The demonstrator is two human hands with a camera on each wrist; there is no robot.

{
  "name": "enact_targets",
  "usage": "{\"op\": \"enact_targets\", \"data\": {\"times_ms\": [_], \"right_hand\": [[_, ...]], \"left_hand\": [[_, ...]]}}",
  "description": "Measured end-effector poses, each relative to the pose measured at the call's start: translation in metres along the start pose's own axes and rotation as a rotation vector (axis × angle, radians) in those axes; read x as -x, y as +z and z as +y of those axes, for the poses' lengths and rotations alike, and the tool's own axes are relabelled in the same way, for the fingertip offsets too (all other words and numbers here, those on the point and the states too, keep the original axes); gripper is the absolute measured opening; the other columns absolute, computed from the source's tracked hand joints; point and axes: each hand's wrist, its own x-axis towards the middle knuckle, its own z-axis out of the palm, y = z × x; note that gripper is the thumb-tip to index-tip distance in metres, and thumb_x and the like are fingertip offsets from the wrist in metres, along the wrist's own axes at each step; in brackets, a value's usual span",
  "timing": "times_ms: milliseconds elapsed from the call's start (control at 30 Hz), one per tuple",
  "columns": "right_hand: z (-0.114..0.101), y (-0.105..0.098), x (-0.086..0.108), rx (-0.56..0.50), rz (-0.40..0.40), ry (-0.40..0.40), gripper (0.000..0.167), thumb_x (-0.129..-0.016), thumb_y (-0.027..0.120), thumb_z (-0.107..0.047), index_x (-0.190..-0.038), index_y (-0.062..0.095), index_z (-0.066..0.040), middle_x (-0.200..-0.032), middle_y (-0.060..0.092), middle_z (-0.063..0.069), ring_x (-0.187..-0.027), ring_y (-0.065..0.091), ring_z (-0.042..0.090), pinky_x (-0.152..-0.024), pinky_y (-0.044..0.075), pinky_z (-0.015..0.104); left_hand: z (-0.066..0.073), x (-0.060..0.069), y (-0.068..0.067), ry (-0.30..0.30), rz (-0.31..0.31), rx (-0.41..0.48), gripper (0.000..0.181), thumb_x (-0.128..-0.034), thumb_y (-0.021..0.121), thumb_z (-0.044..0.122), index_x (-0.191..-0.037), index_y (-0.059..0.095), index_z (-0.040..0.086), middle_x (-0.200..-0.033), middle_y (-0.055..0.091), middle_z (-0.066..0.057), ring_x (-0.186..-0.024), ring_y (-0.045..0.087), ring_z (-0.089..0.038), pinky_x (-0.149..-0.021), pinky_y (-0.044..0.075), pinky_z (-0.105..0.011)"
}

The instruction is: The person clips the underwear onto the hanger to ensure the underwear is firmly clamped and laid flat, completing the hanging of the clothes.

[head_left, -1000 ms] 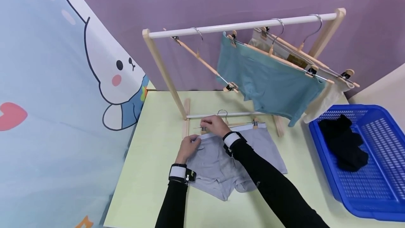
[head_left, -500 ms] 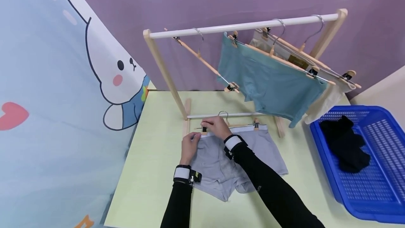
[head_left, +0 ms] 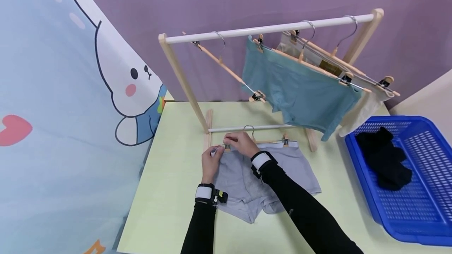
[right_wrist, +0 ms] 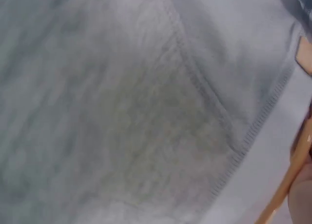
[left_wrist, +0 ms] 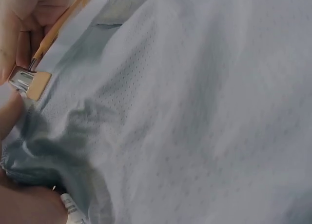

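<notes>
Pale grey boxer shorts (head_left: 263,179) lie flat on the table, their waistband towards the rack. Along that waistband lies a wooden clip hanger (head_left: 271,141), with its right clip (head_left: 285,142) on the band. My left hand (head_left: 210,164) pinches the left corner of the waistband, where a bit of band is folded up. Close beside it, my right hand (head_left: 242,144) pinches the hanger's left clip, seen as a metal-and-wood clip (left_wrist: 36,84) at the fabric's edge in the left wrist view. Grey fabric and the hanger's bar (right_wrist: 292,173) fill the right wrist view.
A small rack with a white rail (head_left: 233,33) stands behind the hands. From it hang a bare clip hanger (head_left: 226,68), teal shorts (head_left: 296,85) and a cream garment (head_left: 356,115). At the right, a blue basket (head_left: 416,228) holds black cloth (head_left: 385,160).
My left hand has shifted slightly right along the waistband corner, closer to the clip, and the corner is now folded up in its fingers. My right hand has stayed at the left clip.
</notes>
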Motion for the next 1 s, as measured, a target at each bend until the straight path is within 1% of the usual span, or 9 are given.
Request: {"op": "enact_targets", "data": {"times_ms": [100,233,333,433,567,667,767,867,1000], "right_hand": [[-0.001,-0.002,0.002,0.008,-0.025,0.022,0.026,-0.101,0.058,-0.02,-0.113,0.07,0.0,-0.102,0.073,0.006,-0.097,0.068,0.018,-0.088,0.053,0.035],[-0.003,-0.006,0.005,0.04,-0.044,0.091,0.038,-0.102,0.058,-0.024,-0.13,0.061,0.002,-0.114,0.07,0.012,-0.109,0.065,0.026,-0.096,0.051,0.041],[-0.004,-0.011,0.01,0.06,-0.043,0.163,0.048,-0.101,0.059,-0.031,-0.14,0.053,-0.002,-0.127,0.065,0.014,-0.12,0.06,0.03,-0.101,0.047,0.045],[-0.001,-0.021,0.015,0.078,-0.026,0.216,0.051,-0.101,0.059,-0.036,-0.141,0.052,-0.006,-0.134,0.06,0.013,-0.126,0.056,0.03,-0.102,0.045,0.046],[0.004,-0.041,0.019,0.158,-0.01,0.212,0.047,-0.101,0.059,-0.034,-0.137,0.055,-0.004,-0.13,0.059,0.012,-0.124,0.055,0.03,-0.101,0.045,0.046],[0.008,-0.062,0.025,0.225,0.018,0.183,0.044,-0.1,0.061,-0.029,-0.135,0.056,-0.002,-0.128,0.059,0.015,-0.123,0.053,0.031,-0.102,0.044,0.046],[0.014,-0.085,0.036,0.272,0.071,0.171,0.043,-0.099,0.063,-0.024,-0.134,0.056,0.001,-0.127,0.059,0.017,-0.123,0.052,0.034,-0.103,0.043,0.048],[0.024,-0.104,0.053,0.33,0.125,0.199,0.045,-0.098,0.064,-0.021,-0.135,0.054,0.002,-0.128,0.058,0.02,-0.124,0.05,0.037,-0.106,0.04,0.05],[0.04,-0.119,0.078,0.384,0.206,0.307,0.05,-0.098,0.065,-0.023,-0.137,0.049,0.004,-0.128,0.055,0.022,-0.12,0.049,0.04,-0.1,0.041,0.052]], "left_hand": [[-0.001,0.0,0.004,-0.012,-0.045,-0.006,0.028,-0.0899,0.075,0.024,-0.104,0.074,-0.001,-0.104,0.073,-0.016,-0.101,0.067,-0.03,-0.09,0.05,-0.044],[-0.001,-0.001,0.007,-0.019,-0.079,-0.037,0.03,-0.0873,0.078,0.023,-0.105,0.074,-0.001,-0.104,0.073,-0.015,-0.102,0.067,-0.029,-0.092,0.05,-0.043],[0.0,-0.001,0.008,-0.036,-0.062,-0.058,0.029,-0.0866,0.079,0.023,-0.104,0.075,0.0,-0.106,0.073,-0.015,-0.106,0.067,-0.029,-0.096,0.049,-0.044],[0.001,-0.001,0.007,-0.053,-0.041,-0.077,0.029,-0.0869,0.078,0.023,-0.105,0.074,0.0,-0.109,0.072,-0.016,-0.111,0.065,-0.031,-0.1,0.046,-0.046],[0.0,0.001,0.007,-0.095,-0.007,-0.105,0.033,-0.0881,0.077,0.024,-0.107,0.073,-0.003,-0.113,0.07,-0.02,-0.115,0.062,-0.035,-0.101,0.045,-0.05],[-0.001,0.001,0.008,-0.135,0.004,-0.132,0.036,-0.0883,0.076,0.025,-0.108,0.071,-0.005,-0.118,0.068,-0.023,-0.117,0.061,-0.037,-0.101,0.045,-0.05],[-0.002,0.0,0.008,-0.151,0.004,-0.159,0.04,-0.0885,0.076,0.026,-0.11,0.07,-0.007,-0.123,0.065,-0.025,-0.121,0.059,-0.04,-0.102,0.044,-0.051],[-0.002,-0.003,0.009,-0.164,0.026,-0.174,0.04,-0.0879,0.076,0.026,-0.11,0.07,-0.007,-0.121,0.066,-0.026,-0.116,0.061,-0.041,-0.098,0.047,-0.052],[-0.002,-0.005,0.01,-0.201,0.077,-0.195,0.039,-0.0854,0.079,0.027,-0.106,0.072,-0.005,-0.109,0.07,-0.025,-0.1,0.065,-0.038,-0.085,0.05,-0.049]]}}
